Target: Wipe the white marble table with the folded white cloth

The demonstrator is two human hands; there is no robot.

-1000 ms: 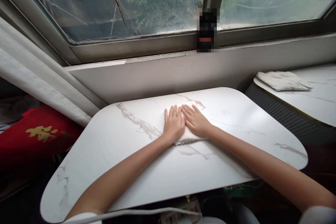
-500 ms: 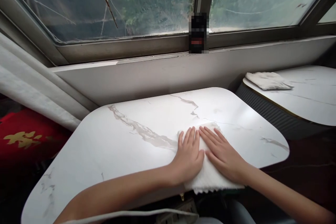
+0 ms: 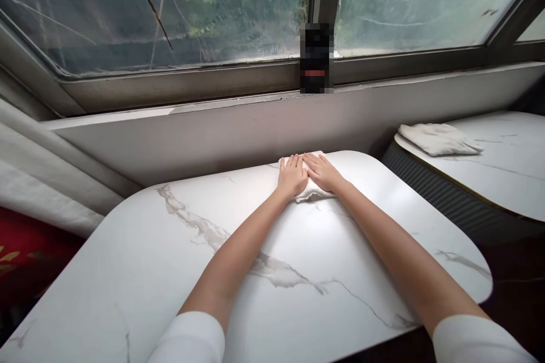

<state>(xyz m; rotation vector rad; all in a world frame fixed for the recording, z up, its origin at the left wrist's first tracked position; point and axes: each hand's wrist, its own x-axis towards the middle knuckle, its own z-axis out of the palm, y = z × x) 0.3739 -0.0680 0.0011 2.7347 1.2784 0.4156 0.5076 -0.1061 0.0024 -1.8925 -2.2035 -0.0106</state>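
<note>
A white cloth [image 3: 310, 191] lies at the far edge of a white marble-patterned table [image 3: 170, 272], close to the wall under the window. My left hand [image 3: 292, 176] lies flat on the cloth with its fingers stretched out. Beside it, my right hand [image 3: 322, 173] also presses flat on the cloth, fingers extended, and the two hands touch. Both arms reach far across the tabletop. Most of the cloth is hidden under my hands.
A second marble table [image 3: 502, 164] stands at the right with a folded white cloth [image 3: 438, 138] on it. A grey sill and window [image 3: 213, 17] run along the back. A dark blurred object [image 3: 315, 58] stands on the window frame. White curtain [image 3: 38, 181] and red fabric [image 3: 21, 249] lie left.
Both hands pulled the cloth back to the table's near edge, then pushed it forward to the far edge by the wall. The view has shifted slightly.
</note>
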